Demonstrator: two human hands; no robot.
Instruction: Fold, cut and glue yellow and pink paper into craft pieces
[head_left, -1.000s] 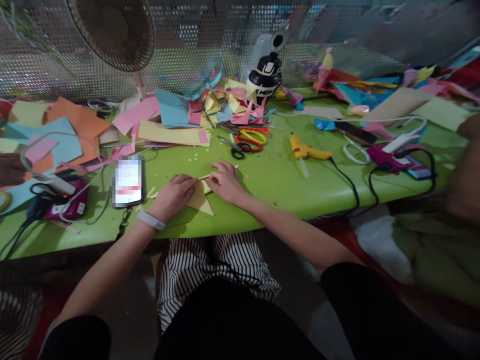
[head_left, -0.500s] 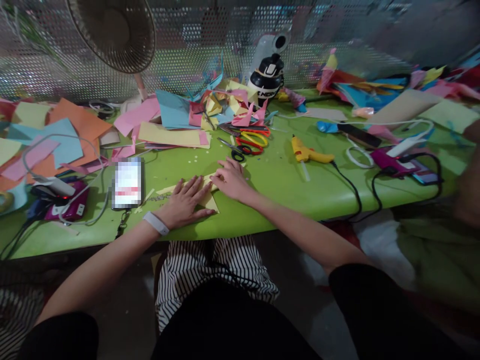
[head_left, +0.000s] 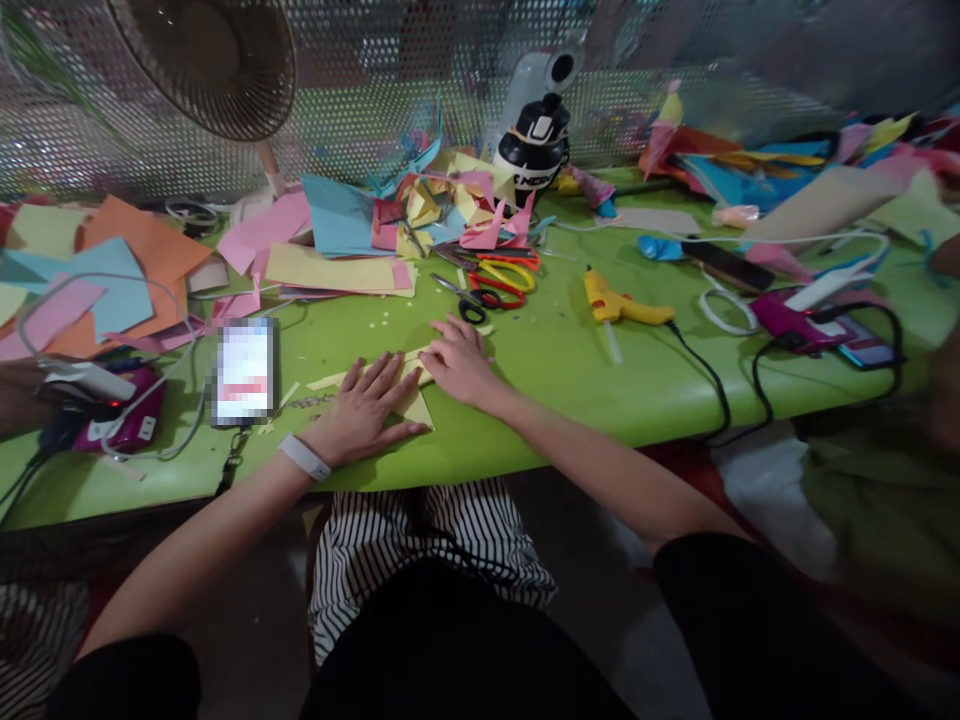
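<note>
My left hand lies flat, fingers spread, over a pale yellow sheet of paper on the green table. Close beside it, my right hand is bent, its fingers curled and pressed down on the folded edge of the same paper. Both hands cover most of the sheet; one corner shows between them. A thin yellow paper strip sticks out to the left of my left hand. Just beyond my right hand lie black-handled scissors and scissors with red and yellow handles.
A yellow glue gun lies to the right, its cord running off the front edge. A phone and a purple power strip are on the left. Paper piles, a bottle and a fan stand behind. Another person's hand shows at the left edge.
The view has shifted slightly. Another person's hand has come in at the left edge by the power strip. My hands stay in nearly the same place on the paper.
</note>
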